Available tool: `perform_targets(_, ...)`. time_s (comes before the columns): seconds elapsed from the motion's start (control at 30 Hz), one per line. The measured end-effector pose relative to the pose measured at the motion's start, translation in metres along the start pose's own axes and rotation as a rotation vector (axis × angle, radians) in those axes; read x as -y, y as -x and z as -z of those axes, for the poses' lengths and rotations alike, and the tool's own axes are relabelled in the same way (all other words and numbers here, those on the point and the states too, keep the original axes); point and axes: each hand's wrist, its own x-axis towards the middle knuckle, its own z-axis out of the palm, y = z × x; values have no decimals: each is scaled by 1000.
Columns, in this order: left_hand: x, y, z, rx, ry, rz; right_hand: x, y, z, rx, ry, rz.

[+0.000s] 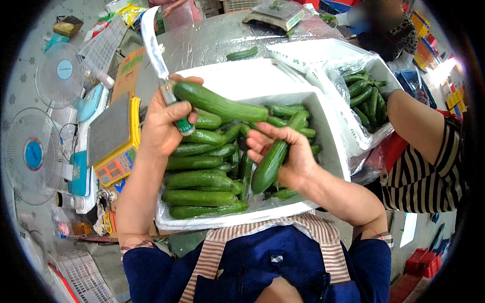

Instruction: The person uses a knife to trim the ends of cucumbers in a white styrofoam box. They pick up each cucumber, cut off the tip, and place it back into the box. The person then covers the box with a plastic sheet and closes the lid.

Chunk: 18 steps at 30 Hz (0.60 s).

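Note:
My left hand (163, 117) holds a tool with a green handle and a long, curved, shiny blade (153, 41), apparently a knife. The same hand grips the left end of a green cucumber (219, 102), whose other end reaches close to my right fingertips. A second cucumber (271, 166) lies slanting across the palm of my right hand (290, 155), which is half curled, palm up. Beneath both hands, a white foam box (333, 140) lined with clear plastic contains several cucumbers (199, 180), the left ones stacked sideways.
Another foam box (363, 142) with cucumbers stands at right, beside a person in a striped garment (420, 178). A yellow scale (113, 140) and two fans (33, 153) are at left. One loose cucumber (242, 53) and another scale (274, 17) lie beyond the box.

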Motion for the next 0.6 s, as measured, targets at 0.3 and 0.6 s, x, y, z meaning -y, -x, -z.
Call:
perform_targets(0.3,10,42,-35,187,-467,162,9,-6,-3,162,-33,36)
perform_targets(0.6,5,11,-59,18,-652,51,13,-4,8,221,629,567)
